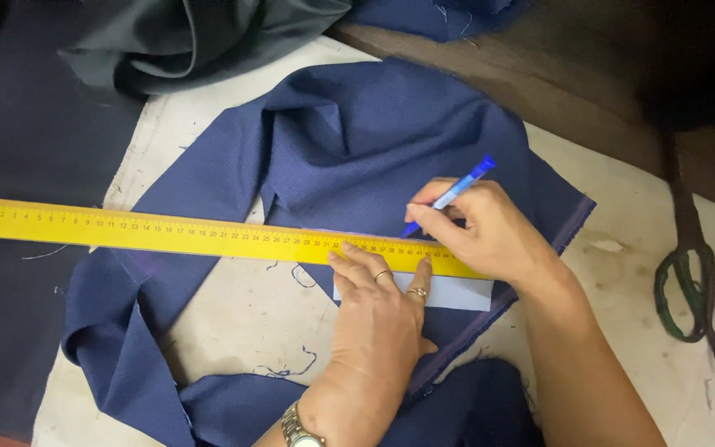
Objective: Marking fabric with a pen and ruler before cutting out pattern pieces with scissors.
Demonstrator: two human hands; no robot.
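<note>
My left hand (pixel 378 319) presses spread fingers flat on the yellow ruler (pixel 208 236) over blue cloth (pixel 357 149). My right hand (pixel 490 232) pinches a blue pen (pixel 455 192).

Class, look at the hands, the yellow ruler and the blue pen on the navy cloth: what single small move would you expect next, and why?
Probably a short pen stroke along the ruler's far edge. The left hand presses the yellow ruler flat across the navy cloth, and the right hand holds the blue pen with its tip down at that edge.
</note>
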